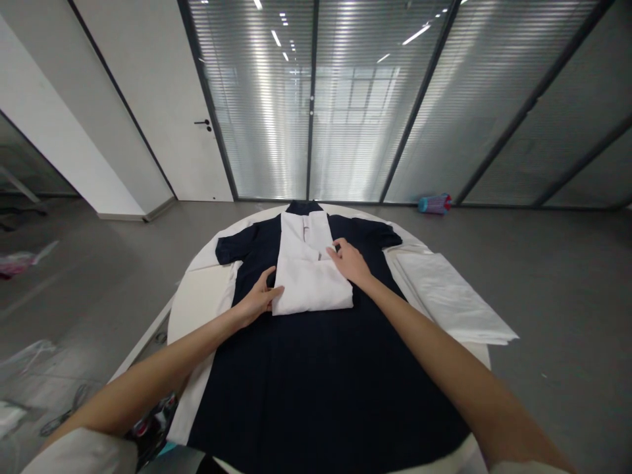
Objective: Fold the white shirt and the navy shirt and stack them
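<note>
A white garment (311, 286), folded into a neat rectangle with a collar-like opening at its upper part, lies on a dark navy short-sleeved garment (320, 388) spread out flat. My left hand (257, 297) is at the folded garment's left edge, thumb on the white fabric and index finger stretched apart from it. Whether its other fingers reach under the edge is hidden. On the right edge rests my right hand (351, 264), thumb lying on the fabric and fingers apart.
Under the garments is a round white table (200, 293). Folded white cloth (449, 293) overhangs its right edge. Blinds-covered glass panels (355, 131) and a door (162, 99) stand behind. A blue and pink package (434, 204) and plastic wrapping (29, 355) lie on the floor.
</note>
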### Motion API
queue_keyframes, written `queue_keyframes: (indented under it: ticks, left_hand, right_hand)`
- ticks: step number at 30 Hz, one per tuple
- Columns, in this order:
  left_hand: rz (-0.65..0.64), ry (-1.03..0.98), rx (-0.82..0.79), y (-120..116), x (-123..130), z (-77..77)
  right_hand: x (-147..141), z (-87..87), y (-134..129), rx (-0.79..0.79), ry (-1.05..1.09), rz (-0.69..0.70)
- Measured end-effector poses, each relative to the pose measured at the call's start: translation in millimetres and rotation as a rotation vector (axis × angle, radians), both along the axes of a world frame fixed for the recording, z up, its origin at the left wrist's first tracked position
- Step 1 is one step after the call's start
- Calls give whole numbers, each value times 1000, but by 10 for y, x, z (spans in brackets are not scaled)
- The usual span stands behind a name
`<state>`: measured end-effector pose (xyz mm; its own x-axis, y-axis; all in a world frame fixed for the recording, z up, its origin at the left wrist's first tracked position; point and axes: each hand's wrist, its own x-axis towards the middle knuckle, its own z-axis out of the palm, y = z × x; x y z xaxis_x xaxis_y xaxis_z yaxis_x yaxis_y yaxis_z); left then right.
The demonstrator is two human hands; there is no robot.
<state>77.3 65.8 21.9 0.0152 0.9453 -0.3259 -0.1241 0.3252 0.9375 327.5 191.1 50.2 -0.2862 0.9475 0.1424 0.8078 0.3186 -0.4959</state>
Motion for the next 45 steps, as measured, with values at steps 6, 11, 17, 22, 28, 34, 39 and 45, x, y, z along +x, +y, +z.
queue_keyframes:
  ticks: [6,11,17,22,28,34,39,45]
  left_hand:
    - [-65,68,68,-6,34,8]
    - [-119,126,105,19,1,-48]
    - [-174,149,56,-3,-117,-23]
    - [-73,730,510,147,-55,249]
    - [-358,1169,797,408,277,124]
    - [-448,1297,693,423,262,-243]
    - [-477,1444,680,399,261,-214]
    - [-476,1459,701,434,258,-246]
  right_hand:
    - [398,-19,-600,-187,125,-14]
    - [452,-343,-891,-201,410,99]
    - [447,-343,-945,-92,135,80]
    - [216,-70,-854,315,-100,139]
    - [-204,-172,-606,119,-245,367]
    - [22,-450,-514,-11,-310,382]
    - [212,-481,-489,6,-310,293]
    - [256,-433,-571,81,-238,335]
